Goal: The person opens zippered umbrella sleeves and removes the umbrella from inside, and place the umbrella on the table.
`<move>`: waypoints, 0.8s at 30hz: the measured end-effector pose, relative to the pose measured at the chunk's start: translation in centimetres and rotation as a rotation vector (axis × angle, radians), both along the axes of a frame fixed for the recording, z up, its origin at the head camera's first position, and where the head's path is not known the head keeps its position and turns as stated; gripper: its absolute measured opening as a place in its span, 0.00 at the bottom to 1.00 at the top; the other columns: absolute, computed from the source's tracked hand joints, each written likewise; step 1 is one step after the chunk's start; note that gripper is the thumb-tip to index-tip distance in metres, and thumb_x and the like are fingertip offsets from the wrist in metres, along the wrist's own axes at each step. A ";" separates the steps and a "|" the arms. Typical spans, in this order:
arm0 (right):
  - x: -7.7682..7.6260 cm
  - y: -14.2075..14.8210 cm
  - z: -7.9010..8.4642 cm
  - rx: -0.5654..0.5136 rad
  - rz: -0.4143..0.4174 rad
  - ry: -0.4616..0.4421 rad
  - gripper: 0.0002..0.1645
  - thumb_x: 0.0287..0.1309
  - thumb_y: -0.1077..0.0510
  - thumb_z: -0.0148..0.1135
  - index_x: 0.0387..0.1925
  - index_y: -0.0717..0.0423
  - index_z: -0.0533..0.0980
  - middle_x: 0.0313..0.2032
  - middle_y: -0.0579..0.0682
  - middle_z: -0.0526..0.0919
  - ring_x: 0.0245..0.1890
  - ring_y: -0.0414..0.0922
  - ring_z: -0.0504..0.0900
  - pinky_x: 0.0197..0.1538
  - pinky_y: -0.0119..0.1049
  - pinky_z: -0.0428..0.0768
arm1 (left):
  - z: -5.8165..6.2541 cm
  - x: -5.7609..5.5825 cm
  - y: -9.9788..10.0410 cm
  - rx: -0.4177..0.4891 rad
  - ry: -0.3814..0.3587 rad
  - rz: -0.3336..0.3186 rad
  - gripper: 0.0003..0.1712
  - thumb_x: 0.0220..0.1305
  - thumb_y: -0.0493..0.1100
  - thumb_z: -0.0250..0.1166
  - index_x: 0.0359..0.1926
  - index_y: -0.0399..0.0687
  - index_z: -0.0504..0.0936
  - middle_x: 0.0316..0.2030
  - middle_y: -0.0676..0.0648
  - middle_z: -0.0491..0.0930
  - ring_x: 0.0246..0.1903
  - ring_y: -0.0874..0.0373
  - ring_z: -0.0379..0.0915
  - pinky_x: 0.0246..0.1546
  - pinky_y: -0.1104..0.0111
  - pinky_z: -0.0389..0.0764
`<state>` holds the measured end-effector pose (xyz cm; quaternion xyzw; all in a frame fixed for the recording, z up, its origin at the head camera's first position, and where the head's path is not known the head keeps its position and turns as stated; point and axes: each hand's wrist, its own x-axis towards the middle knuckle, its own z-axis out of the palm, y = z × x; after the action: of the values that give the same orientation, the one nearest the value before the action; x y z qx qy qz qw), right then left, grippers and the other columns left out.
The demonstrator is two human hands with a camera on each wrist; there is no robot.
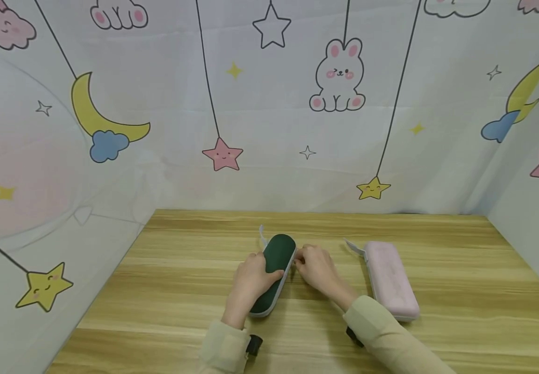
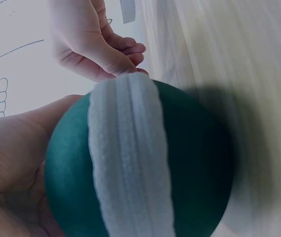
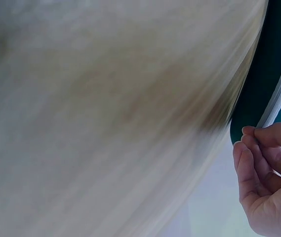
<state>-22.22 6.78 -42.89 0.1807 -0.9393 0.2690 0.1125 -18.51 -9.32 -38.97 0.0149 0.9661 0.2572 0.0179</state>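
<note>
evidently, we have the green case (image 1: 279,254) near the middle of the wooden table (image 1: 171,291), its pale seam (image 2: 130,158) looking closed; whether it rests flat we cannot tell. our left hand (image 1: 253,278) grips it, thumb over the top; our right hand (image 1: 317,269) pinches narrowly at the seam, any zip pull hidden by the fingers. we judge the step in hand to be working the zip; the next move calls for a firm left hold and a draw along the seam. our left fingertips are out of sight, and both wrist views crop the case. to its right lies a pink case (image 1: 391,280).
</note>
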 end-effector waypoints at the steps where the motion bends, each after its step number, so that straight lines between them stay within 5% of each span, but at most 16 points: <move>1: 0.0 0.0 0.0 0.000 -0.001 -0.004 0.05 0.53 0.66 0.65 0.27 0.58 0.86 0.22 0.48 0.79 0.18 0.36 0.69 0.23 0.28 0.69 | 0.0 0.0 0.0 0.000 0.001 0.002 0.33 0.55 0.53 0.70 0.49 0.27 0.77 0.39 0.34 0.79 0.34 0.40 0.77 0.33 0.54 0.78; 24: 0.3 -0.2 0.0 0.020 0.009 0.006 0.04 0.51 0.67 0.66 0.26 0.59 0.86 0.21 0.47 0.77 0.18 0.37 0.68 0.23 0.27 0.68 | -0.1 0.0 0.3 -0.027 0.030 0.016 0.32 0.55 0.54 0.70 0.45 0.28 0.79 0.37 0.35 0.79 0.31 0.41 0.77 0.31 0.55 0.78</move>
<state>-21.95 6.54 -42.90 0.1868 -0.9408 0.2596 0.1126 -18.50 -9.05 -39.07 0.0107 0.9697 0.2441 0.0017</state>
